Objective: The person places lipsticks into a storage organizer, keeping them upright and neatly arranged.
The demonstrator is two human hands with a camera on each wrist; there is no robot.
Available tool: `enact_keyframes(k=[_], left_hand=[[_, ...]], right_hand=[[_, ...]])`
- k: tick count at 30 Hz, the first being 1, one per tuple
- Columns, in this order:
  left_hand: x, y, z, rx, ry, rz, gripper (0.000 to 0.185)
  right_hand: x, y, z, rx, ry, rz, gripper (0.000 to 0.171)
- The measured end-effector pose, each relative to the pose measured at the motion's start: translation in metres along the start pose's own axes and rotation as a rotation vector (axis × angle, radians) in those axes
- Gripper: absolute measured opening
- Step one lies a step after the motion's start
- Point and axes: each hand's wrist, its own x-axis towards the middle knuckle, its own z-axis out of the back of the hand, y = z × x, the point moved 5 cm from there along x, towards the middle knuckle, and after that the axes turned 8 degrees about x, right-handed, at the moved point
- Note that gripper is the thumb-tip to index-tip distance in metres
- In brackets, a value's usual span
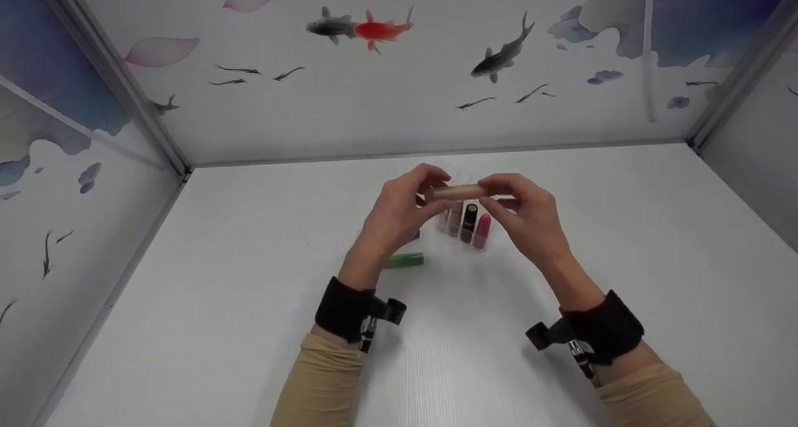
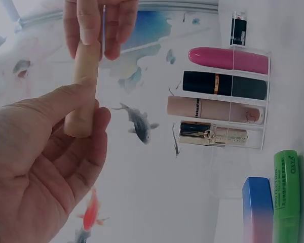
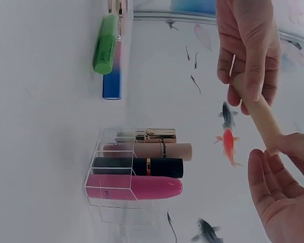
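A beige cosmetic tube [image 1: 458,192] is held level in the air between both hands. My left hand [image 1: 399,206] pinches its left end between thumb and fingers, and my right hand [image 1: 530,215] pinches the other end. Behind and below them stands a clear lipstick holder [image 2: 267,131], partly hidden by the hands in the head view. In its slots are a pink tube [image 2: 228,61], a black lipstick [image 2: 207,82], a pale pink lip gloss tube [image 2: 185,107] and a black-and-gold lipstick [image 2: 195,132].
A green tube [image 1: 405,260] lies on the white table [image 1: 237,302] near my left wrist, beside a blue-and-pink box [image 2: 257,207]. One small black tube [image 2: 238,30] shows by the holder. Panels printed with fish [image 1: 383,30] enclose the table's back and sides.
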Motion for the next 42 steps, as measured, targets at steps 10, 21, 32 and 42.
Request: enact_keyframes(k=[10,21,32,42], left_hand=[[0.000,0.003,0.011,-0.098,-0.180,0.012,0.042],[0.005,0.018,0.004,0.073,-0.263,0.074,0.037],[0.007,0.032,-0.011,0.205,-0.279,0.109,0.035],[0.009,0.038,-0.021,0.281,-0.266,0.136,0.031]], right_hand=[[0.005,-0.006,-0.023,-0.047,0.044,-0.082,0.026],[0.011,0.004,-0.045,-0.032,0.159,-0.025,0.039],[0.015,0.005,-0.061,-0.110,0.233,0.084,0.040],[0.014,-0.003,-0.069,-0.274,0.255,0.268,0.039]])
